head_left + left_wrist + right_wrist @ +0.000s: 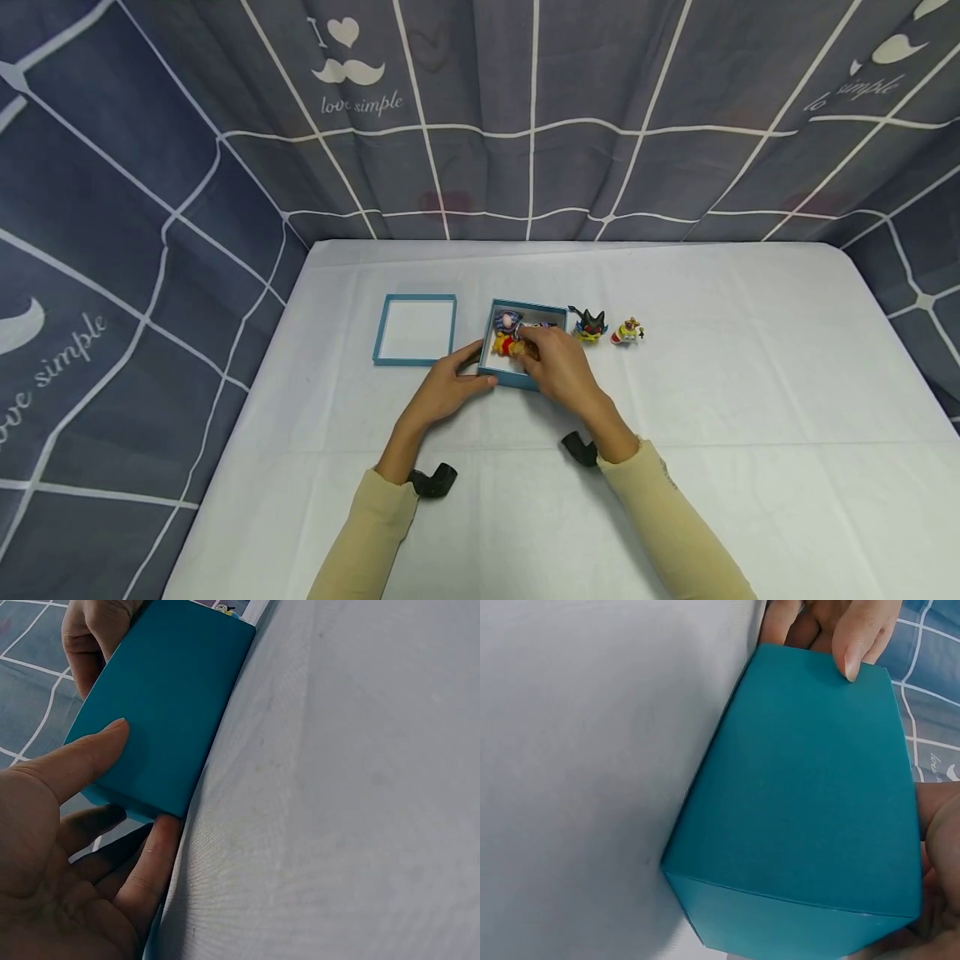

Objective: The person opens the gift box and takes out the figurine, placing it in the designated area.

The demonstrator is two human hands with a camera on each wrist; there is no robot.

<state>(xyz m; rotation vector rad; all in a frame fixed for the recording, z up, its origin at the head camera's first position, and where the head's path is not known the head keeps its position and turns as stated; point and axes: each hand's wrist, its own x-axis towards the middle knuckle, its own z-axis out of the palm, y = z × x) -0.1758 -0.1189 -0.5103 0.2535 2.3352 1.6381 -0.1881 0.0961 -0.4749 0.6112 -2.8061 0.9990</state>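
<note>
A teal box (508, 380) with a white inside stands on the table, open at the top. My left hand (447, 390) holds its near left corner; the thumb (105, 750) presses the front wall and the other fingers lie round the side. My right hand (558, 367) reaches over the near right side into the box. Its curled fingers pinch a small yellow-orange toy figure (517, 348), mostly hidden by the hand. Close by inside lie a red-and-yellow bear figure (502, 344) and a purple-blue figure (507, 320). From the right wrist view, the box's wall (802, 780) hides those fingertips.
A teal-rimmed lid (413, 362) lies left of the box, white inside up. Right of the box stand a black spiky-headed figure (590, 326) and a small yellow-and-red figure (627, 331). Grey checked curtains (480, 175) hang round the white table (750, 375).
</note>
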